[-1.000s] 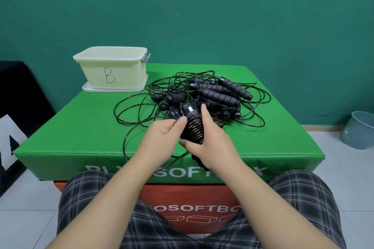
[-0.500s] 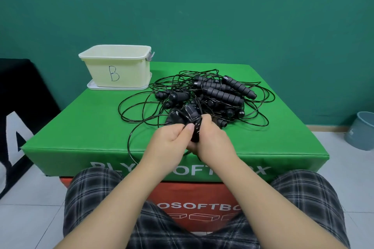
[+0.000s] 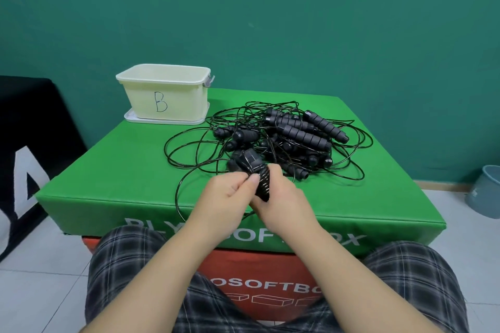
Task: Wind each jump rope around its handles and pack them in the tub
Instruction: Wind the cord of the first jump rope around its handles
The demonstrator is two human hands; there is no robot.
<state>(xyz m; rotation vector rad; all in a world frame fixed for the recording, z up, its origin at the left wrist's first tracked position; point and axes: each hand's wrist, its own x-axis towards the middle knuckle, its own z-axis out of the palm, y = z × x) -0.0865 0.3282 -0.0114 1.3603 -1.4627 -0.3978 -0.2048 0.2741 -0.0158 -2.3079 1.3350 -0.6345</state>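
Two hands [image 3: 259, 197] grip one wound rope [image 3: 255, 173]; one tub [image 3: 165, 96] stands behind.

I see the tub [image 3: 165, 94] at the pad's [image 3: 108, 170] far-left corner, on a tray [image 3: 162, 119]. Rope pile [image 3: 292, 138] sits center-right, w/ loops spreading left. Both hands [image 3: 230, 197] meet at the near edge, in front of the pile. Bin [image 3: 487, 192] on floor, far right.

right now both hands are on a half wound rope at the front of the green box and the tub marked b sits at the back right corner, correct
Not quite. The head view shows the tub marked B at the back left corner of the green box, not the back right. The rest holds: the left hand and right hand are both on a half wound rope at the front of the box.
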